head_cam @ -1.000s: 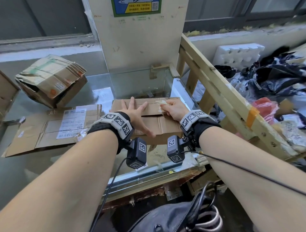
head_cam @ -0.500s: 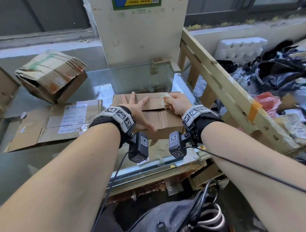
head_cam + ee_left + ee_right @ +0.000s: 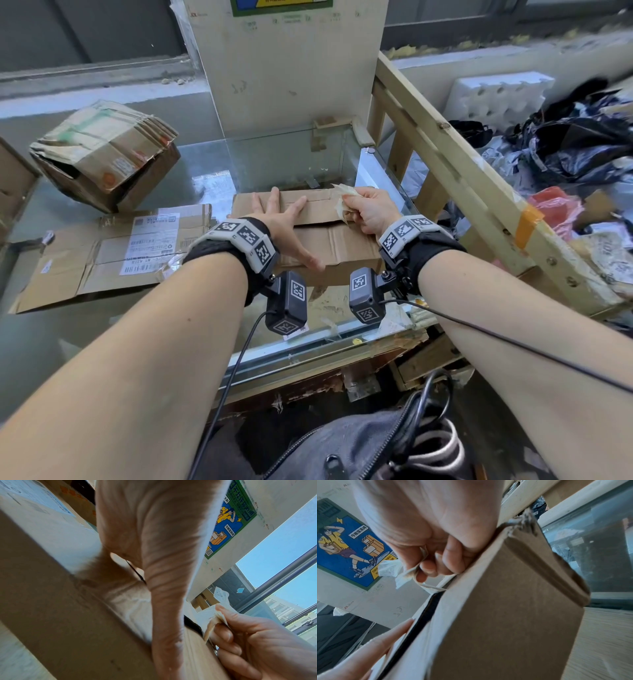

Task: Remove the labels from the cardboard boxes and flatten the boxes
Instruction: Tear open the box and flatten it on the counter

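Note:
A brown cardboard box [image 3: 342, 246] stands on the glass counter [image 3: 191, 178] in front of me. My left hand [image 3: 286, 226] lies flat on its top with fingers spread, pressing it down. My right hand [image 3: 363, 209] pinches a crumpled strip of clear tape [image 3: 342, 198] peeled up from the box's top seam near the far right corner. The left wrist view shows the tape [image 3: 217, 609] between the right thumb and fingers. In the right wrist view the curled fingers [image 3: 426, 566] hold the tape [image 3: 402, 577] above the box [image 3: 505, 622].
A flattened box with a white shipping label [image 3: 150, 240] lies to the left. Behind it sits a crushed box stuffed with folded cardboard [image 3: 106, 154]. A wooden frame [image 3: 479, 192] runs along the right, with black bags and rubbish [image 3: 575, 147] beyond. A white pillar with a poster [image 3: 284, 61] stands behind.
My right hand has lifted the tape strip off the box top and closed more tightly round it. My left hand stays pressed flat on the box.

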A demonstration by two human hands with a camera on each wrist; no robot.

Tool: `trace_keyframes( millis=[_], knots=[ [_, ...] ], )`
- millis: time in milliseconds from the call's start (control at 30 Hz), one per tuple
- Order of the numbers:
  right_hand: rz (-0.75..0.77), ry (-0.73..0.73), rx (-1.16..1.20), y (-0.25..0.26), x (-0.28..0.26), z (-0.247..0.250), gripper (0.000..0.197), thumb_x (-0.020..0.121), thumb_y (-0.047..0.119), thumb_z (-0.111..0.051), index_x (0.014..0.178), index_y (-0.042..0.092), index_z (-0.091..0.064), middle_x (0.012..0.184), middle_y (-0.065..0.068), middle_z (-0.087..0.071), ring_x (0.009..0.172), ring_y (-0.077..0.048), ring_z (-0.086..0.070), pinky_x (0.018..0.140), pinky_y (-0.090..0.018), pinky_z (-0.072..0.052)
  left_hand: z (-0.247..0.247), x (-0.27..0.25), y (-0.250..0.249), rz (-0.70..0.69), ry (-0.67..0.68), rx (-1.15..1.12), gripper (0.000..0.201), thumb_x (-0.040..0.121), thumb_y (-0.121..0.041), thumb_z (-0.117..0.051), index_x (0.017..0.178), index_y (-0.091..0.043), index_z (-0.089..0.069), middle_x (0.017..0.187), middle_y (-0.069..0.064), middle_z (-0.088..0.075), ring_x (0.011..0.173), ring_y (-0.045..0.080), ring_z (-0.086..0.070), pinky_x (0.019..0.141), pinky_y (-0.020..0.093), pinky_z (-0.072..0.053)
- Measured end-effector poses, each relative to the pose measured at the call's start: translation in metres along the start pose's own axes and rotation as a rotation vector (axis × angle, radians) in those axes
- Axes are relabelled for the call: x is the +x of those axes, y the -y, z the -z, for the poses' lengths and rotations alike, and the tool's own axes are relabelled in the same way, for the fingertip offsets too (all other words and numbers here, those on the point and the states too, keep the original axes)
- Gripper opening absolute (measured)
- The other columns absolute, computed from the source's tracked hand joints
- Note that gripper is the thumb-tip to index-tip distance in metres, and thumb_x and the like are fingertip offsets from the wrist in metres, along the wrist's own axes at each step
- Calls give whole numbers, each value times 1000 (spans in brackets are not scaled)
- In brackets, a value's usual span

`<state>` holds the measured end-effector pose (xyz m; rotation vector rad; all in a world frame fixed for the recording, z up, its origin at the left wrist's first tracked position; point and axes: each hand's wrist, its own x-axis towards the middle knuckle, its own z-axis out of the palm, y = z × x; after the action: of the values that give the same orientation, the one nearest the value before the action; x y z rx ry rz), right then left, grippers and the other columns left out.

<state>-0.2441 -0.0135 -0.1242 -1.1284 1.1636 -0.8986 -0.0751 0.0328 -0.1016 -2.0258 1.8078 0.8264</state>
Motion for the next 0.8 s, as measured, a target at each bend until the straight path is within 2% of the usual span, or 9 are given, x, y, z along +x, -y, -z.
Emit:
trace_keyframes(
  millis=[167, 333, 500, 633, 800],
  knots=[
    [-36, -15, 20, 8, -8, 2, 28, 96, -4, -44, 69, 4, -46, 64, -9, -38, 26, 0, -36, 30, -9, -27, -1, 1, 1, -6, -9, -1, 139, 48, -74, -78, 147, -49, 16, 155, 1, 35, 141, 37, 29, 112, 69, -7],
    [-48, -23, 5, 5, -4, 5, 30, 97, 2, -45, 68, 9, -44, 64, -8, -37, 27, 0, -33, 27, -10, -20, -3, 3, 5, -5, -7, -21, 142, 41, -78, -77, 144, -53, 16, 154, -4, 37, 141, 33, 32, 111, 70, -6],
    [-64, -32, -8, 1, 1, 9, 29, 97, 7, -48, 69, 13, -47, 62, -4, -39, 29, 1, -32, 28, -11, -16, -7, 1, 6, -12, -46, -47, 137, 44, -76, -78, 145, -54, 12, 153, -7, 36, 142, 28, 32, 110, 71, 1],
    [-58, -33, 21, 1, 0, 10, 31, 97, 7, -47, 67, 12, -46, 53, -1, -41, 28, 1, -29, 28, -11, -16, -7, -1, 6, -10, -51, -44, 135, 46, -76, -77, 145, -54, 12, 154, -7, 36, 142, 28, 32, 109, 72, 4],
    [-57, -45, 43, -2, 1, 11, 32, 98, 7, -46, 66, 13, -47, 58, -4, -34, 29, -1, -27, 29, -13, -16, -8, -2, 5, -6, -68, -40, 134, 47, -75, -78, 146, -54, 10, 155, -7, 34, 143, 28, 29, 107, 72, 10]
  ],
)
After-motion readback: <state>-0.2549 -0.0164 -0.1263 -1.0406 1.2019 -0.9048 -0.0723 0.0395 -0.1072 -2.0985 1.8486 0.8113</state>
